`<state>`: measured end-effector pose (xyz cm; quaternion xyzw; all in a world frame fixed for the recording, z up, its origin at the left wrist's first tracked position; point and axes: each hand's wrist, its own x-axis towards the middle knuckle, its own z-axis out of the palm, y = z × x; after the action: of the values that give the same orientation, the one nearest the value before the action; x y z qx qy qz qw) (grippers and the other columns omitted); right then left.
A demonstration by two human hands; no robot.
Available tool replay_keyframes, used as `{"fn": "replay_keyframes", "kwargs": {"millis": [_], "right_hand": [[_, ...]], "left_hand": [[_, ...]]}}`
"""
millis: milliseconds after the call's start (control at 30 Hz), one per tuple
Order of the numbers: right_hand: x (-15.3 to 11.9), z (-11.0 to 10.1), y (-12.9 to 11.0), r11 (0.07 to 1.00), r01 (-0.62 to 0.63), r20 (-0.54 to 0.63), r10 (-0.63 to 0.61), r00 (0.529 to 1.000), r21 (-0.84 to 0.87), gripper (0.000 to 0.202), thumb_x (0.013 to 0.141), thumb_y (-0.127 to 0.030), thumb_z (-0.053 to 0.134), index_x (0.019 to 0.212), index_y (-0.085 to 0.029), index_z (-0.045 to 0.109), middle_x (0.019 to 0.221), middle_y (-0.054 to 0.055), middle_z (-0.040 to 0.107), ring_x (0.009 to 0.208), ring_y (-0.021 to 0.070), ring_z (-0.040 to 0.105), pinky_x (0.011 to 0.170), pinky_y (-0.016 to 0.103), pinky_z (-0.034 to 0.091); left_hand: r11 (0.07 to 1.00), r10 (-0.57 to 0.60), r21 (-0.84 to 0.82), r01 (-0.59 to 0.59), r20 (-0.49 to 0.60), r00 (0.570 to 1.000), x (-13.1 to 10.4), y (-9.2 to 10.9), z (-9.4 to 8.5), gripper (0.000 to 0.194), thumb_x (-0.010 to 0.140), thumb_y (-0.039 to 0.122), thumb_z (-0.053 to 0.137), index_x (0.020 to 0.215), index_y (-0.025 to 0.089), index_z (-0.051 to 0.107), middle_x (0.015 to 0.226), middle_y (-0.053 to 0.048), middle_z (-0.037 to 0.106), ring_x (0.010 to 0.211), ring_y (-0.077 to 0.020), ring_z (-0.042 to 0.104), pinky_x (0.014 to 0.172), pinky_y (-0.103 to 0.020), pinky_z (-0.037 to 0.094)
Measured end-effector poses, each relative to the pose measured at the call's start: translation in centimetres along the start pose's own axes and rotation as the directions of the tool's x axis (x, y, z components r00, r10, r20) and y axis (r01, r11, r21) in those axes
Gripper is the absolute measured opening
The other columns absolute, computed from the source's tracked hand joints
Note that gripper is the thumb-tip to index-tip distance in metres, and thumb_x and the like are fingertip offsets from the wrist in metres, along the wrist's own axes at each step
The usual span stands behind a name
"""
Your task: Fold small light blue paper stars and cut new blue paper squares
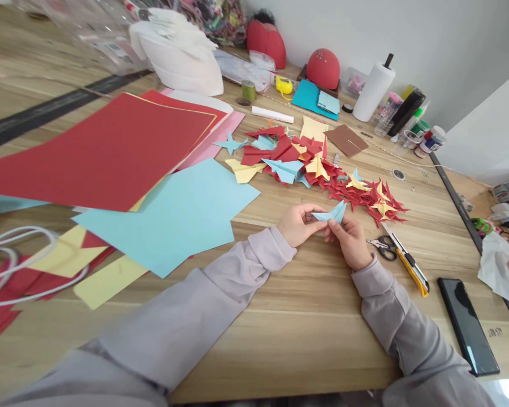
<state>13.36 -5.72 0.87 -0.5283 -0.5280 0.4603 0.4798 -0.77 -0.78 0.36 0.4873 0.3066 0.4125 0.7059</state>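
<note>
1. Pinching a blue folded piece [331, 214] between both hands, I hold it over the bare wood, just on my side of the heaps of folded paper.
2. My left hand [297, 225] grips its left end between thumb and fingers; my right hand [351, 238] grasps its lower edge, thumb on top. Neither lets go of it. The fingertips behind the paper are hidden from me.
3. This one looks well along to me: its creases are in and pointed wings stand up at the right. Whether its last fold is made, I cannot tell.
4. Plenty seems done already: a mixed pile [286, 151] of red, blue and yellow folded shapes lies beyond my hands, with a smaller, mostly red heap [373, 199] to its right.
5. Much paper remains flat: red sheets [106, 147], a notched blue sheet [173, 215] and yellow pieces [110, 281] lie to my left, unfolded as far as I can see.
6. The scissors [384, 247] and yellow utility knife [412, 270] rest near my right hand, both untouched.
</note>
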Motion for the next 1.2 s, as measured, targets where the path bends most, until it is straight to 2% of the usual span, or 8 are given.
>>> {"fn": "replay_keyframes", "kwargs": {"millis": [233, 467, 533, 700, 833, 967, 1100, 1200], "right_hand": [[0.13, -0.03, -0.03, 1.0, -0.019, 0.028, 0.019, 0.999, 0.003, 0.034, 0.077, -0.05, 0.059, 0.067, -0.018, 0.055, 0.057, -0.002, 0.057, 0.05, 0.0107, 0.052, 0.05, 0.024, 0.039], [0.11, -0.13, 0.28, 0.995, -0.026, -0.005, 0.027, 1.0, 0.099, 0.031, 0.078, -0.045, 0.06, 0.065, -0.018, 0.055, 0.056, -0.002, 0.056, 0.049, 0.01, 0.051, 0.05, 0.023, 0.038], [0.1, -0.12, 0.23, 0.995, -0.016, -0.018, 0.018, 1.0, 0.103, 0.029, 0.077, -0.044, 0.061, 0.066, -0.017, 0.056, 0.056, -0.002, 0.057, 0.048, 0.0098, 0.051, 0.049, 0.023, 0.038], [-0.01, -0.01, 0.02, 0.998, -0.027, -0.003, 0.027, 1.0, 0.048, 0.03, 0.076, -0.046, 0.062, 0.069, -0.017, 0.059, 0.058, -0.001, 0.06, 0.049, 0.011, 0.053, 0.05, 0.024, 0.04], [0.02, 0.08, 0.07, 0.999, -0.019, -0.022, 0.02, 1.0, 0.049, 0.032, 0.079, -0.048, 0.057, 0.07, -0.017, 0.06, 0.06, 0.0, 0.061, 0.051, 0.0111, 0.054, 0.05, 0.024, 0.041], [0.11, 0.04, 0.2, 0.998, -0.018, -0.042, 0.02, 0.999, 0.053, 0.03, 0.078, -0.048, 0.059, 0.073, -0.018, 0.061, 0.064, 0.001, 0.063, 0.053, 0.011, 0.055, 0.051, 0.024, 0.041], [0.11, -0.02, 0.28, 0.999, -0.015, -0.041, 0.017, 0.999, 0.049, 0.031, 0.078, -0.048, 0.058, 0.072, -0.018, 0.06, 0.064, 0.001, 0.064, 0.053, 0.011, 0.055, 0.051, 0.024, 0.042], [0.09, 0.0, 0.3, 0.998, -0.017, -0.044, 0.02, 0.999, 0.058, 0.031, 0.078, -0.048, 0.059, 0.072, -0.018, 0.06, 0.064, 0.001, 0.063, 0.052, 0.0107, 0.054, 0.051, 0.023, 0.042]], "left_hand": [[0.994, -0.056, -0.09, 0.057, 0.02, 0.998, 0.15, -0.06, -0.37, 0.045, 0.046, 0.025, 0.084, 0.084, 0.009, 0.065, 0.066, -0.003, 0.068, 0.061, -0.0159, 0.065, 0.069, -0.036, 0.056], [0.992, -0.08, -0.09, 0.083, 0.042, 0.996, 0.08, 0.15, -0.36, 0.046, 0.051, 0.027, 0.082, 0.09, 0.008, 0.067, 0.06, -0.003, 0.067, 0.058, -0.0172, 0.065, 0.07, -0.039, 0.056], [0.995, -0.062, -0.073, 0.063, 0.019, 0.998, -0.03, 0.23, -0.19, 0.043, 0.054, 0.027, 0.079, 0.091, 0.008, 0.067, 0.062, -0.003, 0.067, 0.059, -0.0159, 0.064, 0.07, -0.037, 0.056], [0.998, 0.04, -0.051, -0.041, -0.03, 0.999, -0.05, 0.09, 0.11, 0.038, 0.054, 0.028, 0.077, 0.087, 0.011, 0.066, 0.086, -0.006, 0.068, 0.072, -0.0155, 0.063, 0.069, -0.032, 0.056], [0.997, 0.081, 0.01, -0.081, -0.065, 0.995, 0.18, -0.13, -0.05, 0.028, 0.054, 0.026, 0.076, 0.076, 0.011, 0.066, 0.074, -0.003, 0.067, 0.061, -0.0122, 0.06, 0.065, -0.032, 0.056], [0.997, 0.079, 0.016, -0.079, -0.062, 0.995, 0.33, -0.26, -0.24, 0.025, 0.055, 0.024, 0.075, 0.075, 0.012, 0.065, 0.068, -0.002, 0.066, 0.06, -0.0139, 0.061, 0.065, -0.033, 0.055], [0.998, 0.07, 0.003, -0.07, -0.052, 0.996, 0.36, -0.34, -0.31, 0.026, 0.055, 0.022, 0.074, 0.078, 0.012, 0.066, 0.068, -0.002, 0.066, 0.06, -0.0137, 0.061, 0.066, -0.032, 0.054], [0.992, 0.126, 0.023, -0.125, -0.051, 0.991, 0.33, -0.25, -0.31, 0.015, 0.055, 0.021, 0.073, 0.064, 0.012, 0.065, 0.076, -0.004, 0.065, 0.064, -0.0126, 0.06, 0.064, -0.029, 0.054]]}}
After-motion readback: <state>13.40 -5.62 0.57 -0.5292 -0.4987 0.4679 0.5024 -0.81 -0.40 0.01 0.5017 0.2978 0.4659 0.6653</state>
